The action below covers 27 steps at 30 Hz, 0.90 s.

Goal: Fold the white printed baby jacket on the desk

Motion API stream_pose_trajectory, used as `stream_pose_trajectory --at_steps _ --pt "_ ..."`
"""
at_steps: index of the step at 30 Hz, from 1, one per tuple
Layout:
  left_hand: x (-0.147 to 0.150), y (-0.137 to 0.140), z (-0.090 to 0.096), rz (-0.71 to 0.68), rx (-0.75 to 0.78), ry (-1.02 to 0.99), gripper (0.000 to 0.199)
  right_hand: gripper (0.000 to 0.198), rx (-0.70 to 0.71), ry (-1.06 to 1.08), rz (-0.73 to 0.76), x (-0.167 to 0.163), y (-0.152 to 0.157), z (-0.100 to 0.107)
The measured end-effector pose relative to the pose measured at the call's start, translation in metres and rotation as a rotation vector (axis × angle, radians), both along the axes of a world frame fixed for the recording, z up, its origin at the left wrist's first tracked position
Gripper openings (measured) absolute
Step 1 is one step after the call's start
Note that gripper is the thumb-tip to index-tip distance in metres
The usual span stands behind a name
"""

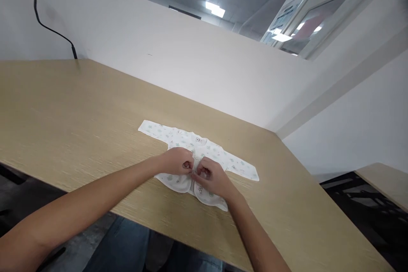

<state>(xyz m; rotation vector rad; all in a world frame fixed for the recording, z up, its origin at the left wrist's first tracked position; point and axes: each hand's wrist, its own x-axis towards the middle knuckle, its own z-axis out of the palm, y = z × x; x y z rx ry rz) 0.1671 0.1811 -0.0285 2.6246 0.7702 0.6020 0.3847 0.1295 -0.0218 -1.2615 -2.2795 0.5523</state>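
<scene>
A small white baby shirt point(178, 138) with a pale green print lies flat on the wooden table point(79, 110), sleeves spread to the left and right. My left hand point(176, 161) and my right hand point(212, 177) meet over the shirt's front opening at its middle. Both pinch the fabric edges there, fingertips almost touching. The hands hide the placket itself.
A white partition wall point(191, 59) runs along the table's far edge. A black cable point(38, 17) hangs down it at the far left. The table's near edge is just below my forearms. A second table corner point(385, 182) shows at the right.
</scene>
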Motion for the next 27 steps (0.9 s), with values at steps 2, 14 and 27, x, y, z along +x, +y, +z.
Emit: stream_pose_trajectory --at_steps 2,14,27 --pt "0.0000 -0.0001 0.0004 0.001 -0.004 -0.003 0.008 0.011 -0.005 -0.041 0.014 -0.0024 -0.0015 0.0021" --pt "0.0000 0.0018 -0.0038 -0.020 -0.007 0.008 0.009 0.009 -0.035 0.067 -0.062 -0.0016 -0.0008 -0.0020" --pt "0.0003 0.0023 -0.0046 -0.045 -0.028 -0.006 0.007 0.011 -0.036 0.114 -0.018 0.0022 0.0055 -0.0053"
